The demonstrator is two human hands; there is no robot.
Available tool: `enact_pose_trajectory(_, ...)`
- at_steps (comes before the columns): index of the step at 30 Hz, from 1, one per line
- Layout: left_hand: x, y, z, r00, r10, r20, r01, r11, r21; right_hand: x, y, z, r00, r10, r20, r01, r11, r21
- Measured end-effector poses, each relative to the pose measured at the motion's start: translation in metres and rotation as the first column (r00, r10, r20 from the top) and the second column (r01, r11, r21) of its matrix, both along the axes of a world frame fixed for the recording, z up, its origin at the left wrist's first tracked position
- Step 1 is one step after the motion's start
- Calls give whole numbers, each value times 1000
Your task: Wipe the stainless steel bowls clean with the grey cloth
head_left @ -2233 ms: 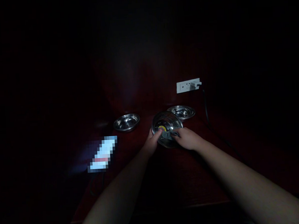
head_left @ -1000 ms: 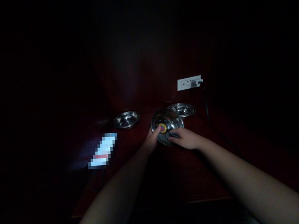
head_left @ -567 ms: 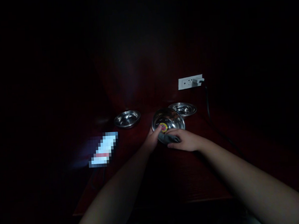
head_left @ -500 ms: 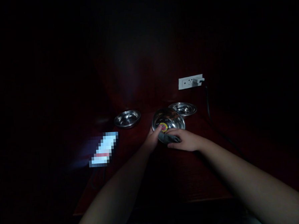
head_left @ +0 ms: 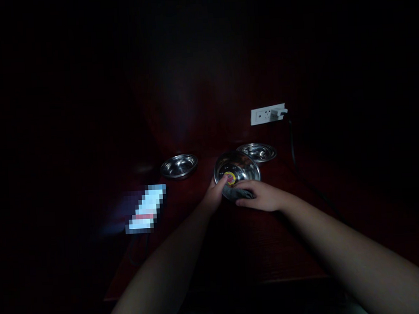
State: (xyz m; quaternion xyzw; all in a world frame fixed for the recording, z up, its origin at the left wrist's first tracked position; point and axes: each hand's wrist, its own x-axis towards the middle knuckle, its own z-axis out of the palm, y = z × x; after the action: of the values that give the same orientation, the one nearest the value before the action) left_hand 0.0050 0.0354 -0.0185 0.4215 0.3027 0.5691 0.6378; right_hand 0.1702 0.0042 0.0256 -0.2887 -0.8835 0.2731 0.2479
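Observation:
In dim light, a steel bowl (head_left: 238, 167) with a round yellow and red sticker inside is tilted toward me on a dark red wooden table (head_left: 270, 247). My left hand (head_left: 214, 195) grips its near left rim, thumb on the inside by the sticker. My right hand (head_left: 260, 195) presses a small grey cloth (head_left: 234, 193) against the bowl's lower inside, fingers closed over the cloth.
Two more steel bowls stand on the table: one (head_left: 179, 165) to the left, one (head_left: 257, 151) behind the held bowl. A lit, blurred-out screen (head_left: 146, 215) lies at the left. A white wall socket (head_left: 267, 114) with a plug and a black cable (head_left: 293, 148) is at the back right.
The bowl has been tipped a little lower and turned in my hands. My right hand with the cloth has shifted left along the bowl's inside.

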Motion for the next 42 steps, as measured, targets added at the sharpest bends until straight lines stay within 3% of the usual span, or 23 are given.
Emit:
enact_pose_trajectory(7,-1,3,-5,1000,-29,6,28,999,17,2,3,-3,991,35,-127,-53,988,-144)
enact_pose_trajectory(15,-3,1,-2,1000,4,-6,-4,1000,-31,3,5,-6,969,-28,-246,-56,943,-328)
enact_pose_trajectory(19,-2,3,-4,1000,-11,20,11,1000,-15,1,9,-11,992,-61,-110,29,964,-265)
enact_pose_trajectory(25,1,0,0,1000,-3,29,5,998,-62,1,6,-9,998,-61,-1,60,990,-128)
enact_pose_trajectory(42,1,1,-1,999,-4,39,5,1000,-25,3,9,-12,997,-81,1,80,988,-132)
